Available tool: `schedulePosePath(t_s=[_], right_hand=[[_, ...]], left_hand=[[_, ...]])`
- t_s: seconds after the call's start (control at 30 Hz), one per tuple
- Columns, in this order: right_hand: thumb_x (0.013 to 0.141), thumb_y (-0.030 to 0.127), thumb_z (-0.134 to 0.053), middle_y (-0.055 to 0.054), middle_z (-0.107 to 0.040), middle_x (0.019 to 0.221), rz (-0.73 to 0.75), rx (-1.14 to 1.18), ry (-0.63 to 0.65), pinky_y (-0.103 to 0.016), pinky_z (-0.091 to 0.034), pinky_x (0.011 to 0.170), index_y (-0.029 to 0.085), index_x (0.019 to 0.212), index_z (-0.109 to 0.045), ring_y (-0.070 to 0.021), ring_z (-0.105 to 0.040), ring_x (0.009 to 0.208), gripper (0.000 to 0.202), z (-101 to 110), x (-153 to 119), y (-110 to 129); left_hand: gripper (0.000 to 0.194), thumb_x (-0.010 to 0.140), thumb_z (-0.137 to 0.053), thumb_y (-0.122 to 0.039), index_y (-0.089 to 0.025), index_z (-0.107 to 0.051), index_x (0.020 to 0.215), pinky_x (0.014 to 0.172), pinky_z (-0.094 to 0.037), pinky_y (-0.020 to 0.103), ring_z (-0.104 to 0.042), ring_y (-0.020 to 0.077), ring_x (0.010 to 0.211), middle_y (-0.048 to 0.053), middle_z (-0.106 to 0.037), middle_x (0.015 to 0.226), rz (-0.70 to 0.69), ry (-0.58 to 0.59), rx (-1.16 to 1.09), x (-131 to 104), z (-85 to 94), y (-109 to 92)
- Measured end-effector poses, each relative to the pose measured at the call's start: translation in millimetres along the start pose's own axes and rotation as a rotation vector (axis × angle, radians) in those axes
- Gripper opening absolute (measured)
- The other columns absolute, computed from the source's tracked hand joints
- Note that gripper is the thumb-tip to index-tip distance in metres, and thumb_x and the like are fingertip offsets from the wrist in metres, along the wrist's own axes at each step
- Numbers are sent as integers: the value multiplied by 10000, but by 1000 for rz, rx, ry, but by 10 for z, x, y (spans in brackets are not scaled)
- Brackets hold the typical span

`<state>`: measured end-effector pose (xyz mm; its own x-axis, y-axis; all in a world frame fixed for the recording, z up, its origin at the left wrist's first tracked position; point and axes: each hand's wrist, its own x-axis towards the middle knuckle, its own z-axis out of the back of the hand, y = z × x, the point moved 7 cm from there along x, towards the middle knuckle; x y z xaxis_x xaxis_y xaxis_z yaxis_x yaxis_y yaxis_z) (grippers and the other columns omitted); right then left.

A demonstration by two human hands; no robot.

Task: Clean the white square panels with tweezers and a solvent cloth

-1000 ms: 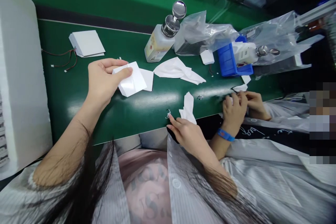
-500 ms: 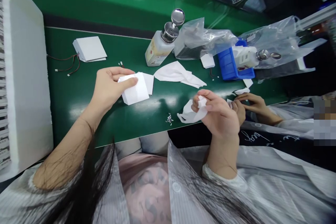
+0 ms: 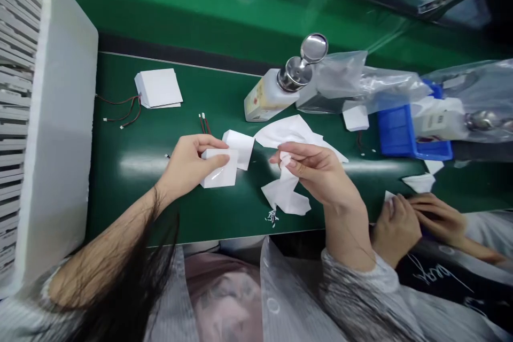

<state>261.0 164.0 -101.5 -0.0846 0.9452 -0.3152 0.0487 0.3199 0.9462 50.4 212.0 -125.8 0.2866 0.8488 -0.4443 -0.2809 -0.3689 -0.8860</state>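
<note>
My left hand [image 3: 191, 166] grips a flat white block [image 3: 222, 172] between thumb and fingers, above the green table. Partly behind that block lies another white piece [image 3: 242, 145], and two small connectors on red-black wires [image 3: 204, 124] show just beyond. To the right, my right hand [image 3: 316, 168] pinches the top of a white cloth [image 3: 287, 195], whose lower part hangs toward the table. A second white cloth [image 3: 286, 131] lies spread behind it. Small white scraps [image 3: 272, 218] sit near the front edge, below the held cloth.
A pump bottle [image 3: 269, 97] with a raised metal lid stands at the back. White blocks with wires [image 3: 159, 88] lie back left, beside a tall foam box [image 3: 68, 117]. On the right are plastic bags [image 3: 390, 84], a blue bin [image 3: 395, 131] and another person's hands [image 3: 401, 224].
My right hand has moved left with the cloth, closer to the block in my left hand. The whole view has shifted, so the bottle and foam box appear lower and farther right.
</note>
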Motion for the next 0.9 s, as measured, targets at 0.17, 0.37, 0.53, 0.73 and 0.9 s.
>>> schedulePosePath(t_s=[0.17, 0.37, 0.53, 0.73, 0.9], right_hand=[[772, 270, -741, -13, -755, 904, -60, 53, 170, -337, -508, 891, 284, 1045, -724, -195, -678, 964, 274, -84, 285, 31], [733, 198, -778, -11, -750, 887, -20, 41, 199, -249, -551, 752, 244, 997, -715, -150, -694, 865, 275, -177, 487, 86], [779, 229, -753, -4, -752, 796, -53, 102, 160, -229, -561, 752, 225, 870, -727, -123, -708, 766, 95, -253, 545, 24], [770, 230, -762, 4, -758, 813, -11, 98, 176, -247, -577, 751, 246, 919, -722, -137, -715, 791, 156, -353, 538, 5], [751, 171, -764, 9, -748, 811, 87, -55, 20, -222, -578, 669, 254, 867, -750, -121, -694, 727, 143, -225, 544, -13]], left_hand=[[238, 681, -719, -289, -151, -725, 875, 481, -388, 220, -539, 110, 547, 29, -732, 778, -3, -17, 61, 17, -34, 65], [183, 686, -697, -238, -182, -728, 857, 593, -409, 232, -613, 142, 716, 13, -738, 851, -66, -69, 102, 17, -53, 37], [261, 648, -725, -275, -153, -687, 875, 557, -445, 217, -632, 143, 659, 35, -744, 811, 7, 32, -63, 20, -76, 41], [314, 601, -766, -237, -146, -663, 884, 568, -462, 205, -617, 120, 620, 27, -743, 775, 76, 167, -229, -6, -162, 44], [138, 686, -714, -213, -166, -715, 816, 534, -431, 199, -621, 118, 638, 10, -741, 782, -24, -74, -7, -10, -60, 41]])
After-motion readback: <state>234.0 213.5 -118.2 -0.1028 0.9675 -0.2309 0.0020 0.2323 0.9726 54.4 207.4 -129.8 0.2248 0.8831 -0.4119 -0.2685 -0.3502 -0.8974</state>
